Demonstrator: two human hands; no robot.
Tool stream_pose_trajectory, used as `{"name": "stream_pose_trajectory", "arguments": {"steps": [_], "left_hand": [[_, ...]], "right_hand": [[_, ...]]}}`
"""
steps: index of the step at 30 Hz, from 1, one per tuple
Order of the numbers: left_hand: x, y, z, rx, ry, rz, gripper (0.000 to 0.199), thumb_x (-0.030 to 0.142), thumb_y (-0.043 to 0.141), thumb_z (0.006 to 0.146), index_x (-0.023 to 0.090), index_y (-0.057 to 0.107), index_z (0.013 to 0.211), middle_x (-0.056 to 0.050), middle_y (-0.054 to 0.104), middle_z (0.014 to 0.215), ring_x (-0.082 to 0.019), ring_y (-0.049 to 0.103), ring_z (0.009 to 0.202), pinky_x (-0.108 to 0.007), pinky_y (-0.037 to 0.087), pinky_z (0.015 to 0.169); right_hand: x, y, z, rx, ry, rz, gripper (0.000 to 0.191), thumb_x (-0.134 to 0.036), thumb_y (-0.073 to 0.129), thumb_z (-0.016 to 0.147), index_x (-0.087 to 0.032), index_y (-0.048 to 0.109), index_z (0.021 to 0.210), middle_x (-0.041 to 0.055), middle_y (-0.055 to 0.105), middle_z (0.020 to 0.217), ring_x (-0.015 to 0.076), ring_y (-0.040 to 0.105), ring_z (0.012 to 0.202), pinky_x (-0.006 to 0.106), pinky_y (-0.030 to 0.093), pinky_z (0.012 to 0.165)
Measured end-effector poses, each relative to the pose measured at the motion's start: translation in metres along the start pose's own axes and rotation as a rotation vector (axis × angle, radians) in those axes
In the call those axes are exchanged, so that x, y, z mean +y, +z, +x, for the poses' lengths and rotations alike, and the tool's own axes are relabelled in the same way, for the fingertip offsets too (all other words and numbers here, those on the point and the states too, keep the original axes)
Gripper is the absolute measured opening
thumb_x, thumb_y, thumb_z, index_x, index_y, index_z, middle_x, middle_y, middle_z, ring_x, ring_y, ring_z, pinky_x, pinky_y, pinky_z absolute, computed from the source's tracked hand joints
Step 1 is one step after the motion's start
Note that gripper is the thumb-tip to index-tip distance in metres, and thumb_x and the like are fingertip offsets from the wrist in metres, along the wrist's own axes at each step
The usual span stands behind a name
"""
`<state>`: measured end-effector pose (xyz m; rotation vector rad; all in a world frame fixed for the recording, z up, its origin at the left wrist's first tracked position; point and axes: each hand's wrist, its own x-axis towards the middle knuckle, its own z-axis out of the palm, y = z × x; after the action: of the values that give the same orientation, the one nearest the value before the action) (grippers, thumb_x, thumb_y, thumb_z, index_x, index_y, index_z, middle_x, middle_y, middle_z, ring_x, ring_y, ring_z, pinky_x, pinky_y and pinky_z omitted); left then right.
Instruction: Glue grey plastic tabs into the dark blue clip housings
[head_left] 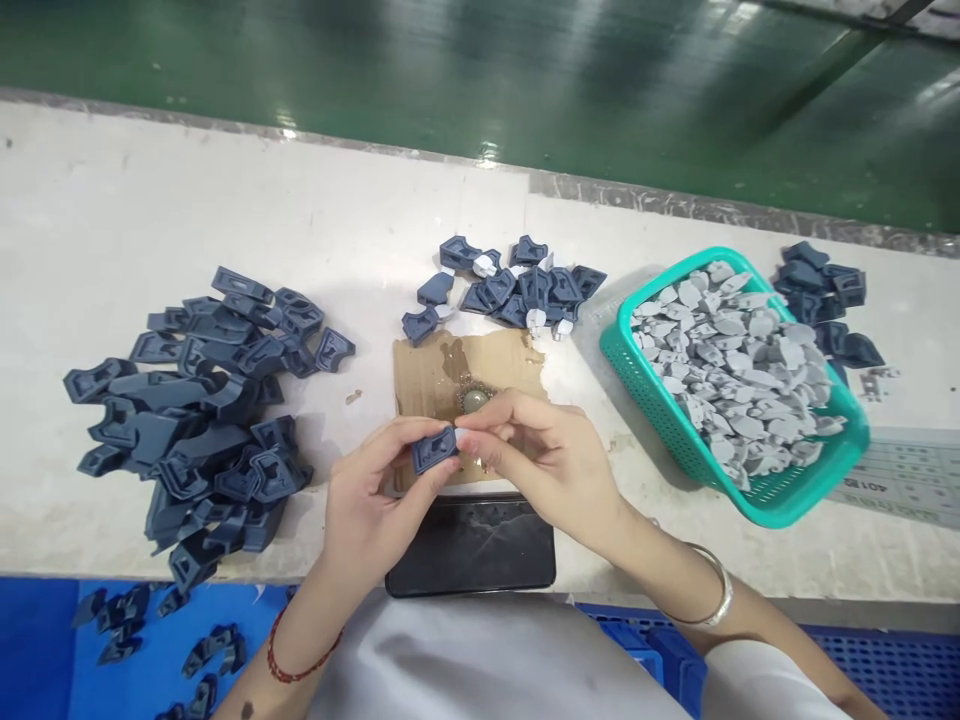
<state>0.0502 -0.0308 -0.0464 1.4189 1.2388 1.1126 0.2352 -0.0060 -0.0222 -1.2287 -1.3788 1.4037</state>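
Note:
Between thumb and fingers, my left hand [382, 490] pinches a dark blue-grey plastic part [434, 450] with a recessed face. My right hand [551, 460] is closed on a small light-grey plastic piece [463, 437] at the part's right end; the fingertips hide most of it. The two pieces touch, though I cannot tell whether they are joined. Just beyond my hands a piece of brown cardboard [420, 375] lies on the table, with a small round metallic object [474, 400] on it. Below my hands is a black flat tray-like object [472, 550].
A large heap of blue-grey parts [202, 430] lies left. Beyond the cardboard is a smaller group [525, 285], some with light-grey pieces. A green basket [780, 515] of light-grey pieces stands right, with more blue-grey parts [825, 290] behind it. Blue bins [45, 650] sit below the table edge.

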Motion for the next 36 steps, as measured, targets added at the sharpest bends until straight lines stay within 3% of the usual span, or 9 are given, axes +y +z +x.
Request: {"name": "stream_pose_trajectory", "arguments": {"steps": [6,8,11,12,14,17,23,29,36], "left_hand": [[0.013,-0.004,0.01,-0.044,-0.033,0.134,0.02,0.017,0.075,0.093,0.029,0.076,0.108,0.005,0.082,0.102,-0.01,0.077,0.093,-0.016,0.06,0.087],[0.016,-0.006,0.02,-0.026,-0.024,0.216,0.019,0.021,0.075,0.094,0.029,0.076,0.111,0.003,0.082,0.108,-0.013,0.076,0.098,-0.02,0.06,0.09],[0.015,-0.009,0.039,0.037,-0.022,0.318,0.022,0.025,0.071,0.095,0.025,0.074,0.117,-0.002,0.08,0.117,-0.018,0.077,0.103,-0.028,0.061,0.095],[0.014,-0.01,0.045,0.041,-0.017,0.348,0.024,0.026,0.069,0.096,0.024,0.073,0.12,-0.005,0.079,0.12,-0.019,0.077,0.104,-0.03,0.062,0.097],[0.011,-0.011,0.053,0.017,0.025,0.432,0.028,0.025,0.063,0.099,0.02,0.069,0.125,-0.009,0.077,0.125,-0.023,0.076,0.111,-0.037,0.061,0.102],[0.007,-0.009,0.056,-0.029,0.146,0.616,0.032,0.019,0.057,0.1,0.018,0.065,0.131,-0.012,0.074,0.129,-0.025,0.073,0.121,-0.04,0.06,0.105],[0.006,-0.013,0.044,-0.083,0.214,0.803,0.032,0.014,0.055,0.101,0.017,0.062,0.133,-0.013,0.073,0.133,-0.027,0.071,0.124,-0.038,0.06,0.104],[0.008,-0.018,0.035,-0.165,0.253,0.855,0.03,0.014,0.054,0.103,0.016,0.063,0.132,-0.011,0.077,0.125,-0.026,0.073,0.117,-0.036,0.06,0.098],[0.015,-0.017,0.04,-0.154,0.24,0.863,0.029,0.012,0.055,0.102,0.018,0.067,0.128,-0.008,0.081,0.118,-0.026,0.075,0.108,-0.036,0.061,0.086]], "right_hand": [[-0.014,-0.018,0.003,-0.019,-0.151,-0.22,0.008,-0.028,0.076,0.096,-0.022,0.08,0.093,-0.0004,0.076,0.078,0.0134,0.064,0.066,0.027,0.049,0.06],[-0.021,-0.034,0.002,0.127,-0.232,-0.312,0.009,-0.028,0.072,0.098,-0.025,0.079,0.092,0.0008,0.077,0.083,0.0168,0.067,0.073,0.031,0.052,0.067],[-0.024,-0.065,0.002,0.545,-0.306,-0.515,0.013,-0.028,0.066,0.1,-0.028,0.075,0.091,0.003,0.077,0.089,0.0218,0.069,0.083,0.037,0.053,0.075],[-0.023,-0.076,0.003,0.663,-0.284,-0.625,0.012,-0.027,0.065,0.099,-0.028,0.074,0.092,0.0044,0.076,0.092,0.0233,0.068,0.084,0.039,0.052,0.076],[-0.018,-0.095,0.006,0.744,-0.168,-0.835,0.01,-0.022,0.066,0.093,-0.025,0.073,0.099,0.0074,0.077,0.099,0.0268,0.068,0.085,0.042,0.052,0.077],[-0.007,-0.11,0.012,0.663,-0.01,-0.997,0.021,-0.016,0.065,0.086,-0.022,0.072,0.104,0.0114,0.077,0.099,0.0318,0.07,0.091,0.045,0.052,0.081],[-0.002,-0.108,0.021,0.614,0.076,-1.031,0.019,-0.014,0.062,0.082,-0.019,0.07,0.099,0.0126,0.076,0.093,0.0305,0.07,0.084,0.043,0.053,0.082],[-0.001,-0.11,0.021,0.633,0.121,-1.004,0.012,-0.021,0.064,0.081,-0.02,0.072,0.09,0.0108,0.073,0.085,0.0287,0.068,0.079,0.044,0.054,0.081],[-0.001,-0.107,0.019,0.742,0.043,-0.992,0.028,-0.026,0.055,0.086,-0.017,0.076,0.102,0.0151,0.074,0.099,0.026,0.065,0.079,0.045,0.054,0.081]]}}
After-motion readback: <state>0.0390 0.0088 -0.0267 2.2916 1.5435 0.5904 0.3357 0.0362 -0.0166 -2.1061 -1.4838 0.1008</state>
